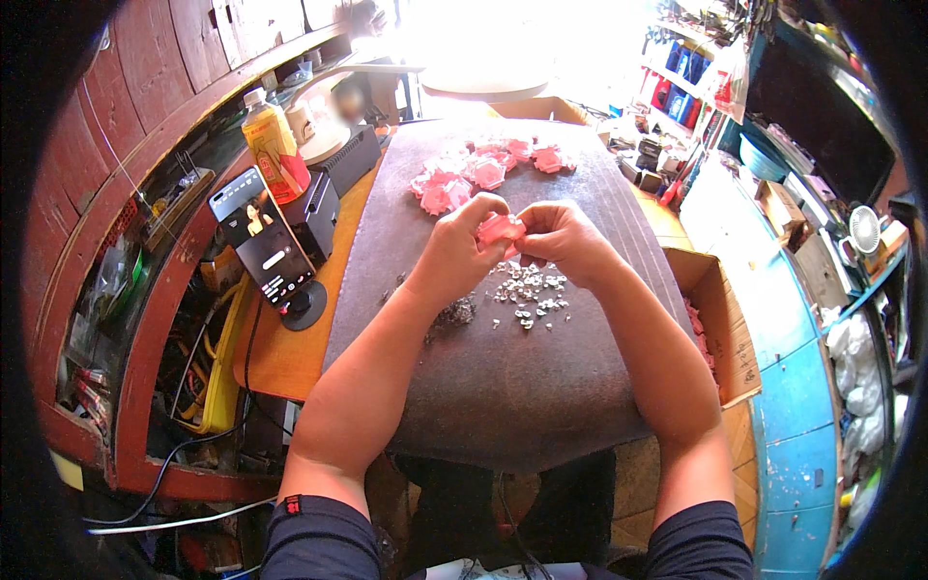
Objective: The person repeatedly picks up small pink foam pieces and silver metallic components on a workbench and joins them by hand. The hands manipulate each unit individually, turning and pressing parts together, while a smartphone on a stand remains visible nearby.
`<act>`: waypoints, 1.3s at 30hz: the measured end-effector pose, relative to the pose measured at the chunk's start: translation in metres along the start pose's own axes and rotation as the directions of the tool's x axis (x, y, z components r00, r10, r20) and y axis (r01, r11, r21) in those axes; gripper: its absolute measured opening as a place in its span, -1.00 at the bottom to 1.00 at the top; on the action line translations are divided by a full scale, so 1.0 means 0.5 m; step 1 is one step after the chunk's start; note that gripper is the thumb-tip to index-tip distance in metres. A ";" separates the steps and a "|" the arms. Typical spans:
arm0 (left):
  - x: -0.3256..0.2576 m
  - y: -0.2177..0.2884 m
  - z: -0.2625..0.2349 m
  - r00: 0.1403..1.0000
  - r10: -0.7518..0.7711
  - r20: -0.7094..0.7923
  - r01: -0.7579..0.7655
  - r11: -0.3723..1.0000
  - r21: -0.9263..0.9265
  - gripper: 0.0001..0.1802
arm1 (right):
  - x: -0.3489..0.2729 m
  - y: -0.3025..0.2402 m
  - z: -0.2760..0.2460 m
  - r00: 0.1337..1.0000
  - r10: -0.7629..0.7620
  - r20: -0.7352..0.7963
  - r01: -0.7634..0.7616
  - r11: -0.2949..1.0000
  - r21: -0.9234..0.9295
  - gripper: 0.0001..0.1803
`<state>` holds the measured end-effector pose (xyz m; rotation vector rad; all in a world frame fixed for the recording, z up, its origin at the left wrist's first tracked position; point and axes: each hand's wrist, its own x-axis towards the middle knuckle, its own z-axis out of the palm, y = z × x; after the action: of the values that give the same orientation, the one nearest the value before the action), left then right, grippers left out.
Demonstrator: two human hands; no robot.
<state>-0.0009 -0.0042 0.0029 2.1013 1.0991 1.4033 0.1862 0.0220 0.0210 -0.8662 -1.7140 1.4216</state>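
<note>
Above the middle of the dark mat, my left hand [458, 244] is closed around a pink plastic piece [501, 228], holding it between thumb and fingers. My right hand [568, 240] is pinched against that piece's right edge; its fingertips hide whatever is between them. Just below the hands lies a scatter of small silver metal parts [530, 288]. A heap of tiny dark parts [454, 312] sits beside my left forearm, which partly covers it. Beyond my hands, several more pink plastic pieces [486, 172] with angular outlines are piled on the mat.
The dark mat [512, 387] covers the table. At left, a phone [263, 237] stands on a round-based holder near a bottle [275, 145] and black boxes [314, 217]. A cardboard box [725, 324] holding pink pieces stands at the table's right, beside blue cabinets [797, 425].
</note>
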 end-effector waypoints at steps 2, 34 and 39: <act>-0.001 0.005 -0.003 0.999 0.042 0.013 -0.042 0.998 0.046 -0.64 | 0.004 0.010 -0.008 1.000 -0.005 0.026 0.005 1.000 0.001 -0.87; 0.024 -0.012 -0.031 0.917 -0.270 -0.294 0.174 0.934 -0.312 -0.71 | 0.048 0.069 0.078 0.952 -0.283 0.120 0.226 0.378 -0.898 -0.86; 0.020 -0.016 -0.037 0.961 -0.200 -0.190 0.188 0.979 -0.078 -0.77 | 0.051 0.080 0.017 0.928 -0.373 0.007 0.275 0.669 -0.691 -0.89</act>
<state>-0.0189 0.0068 0.0114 1.7883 1.2839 1.5509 0.1679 0.0462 -0.0166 -0.9311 -2.1854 0.4442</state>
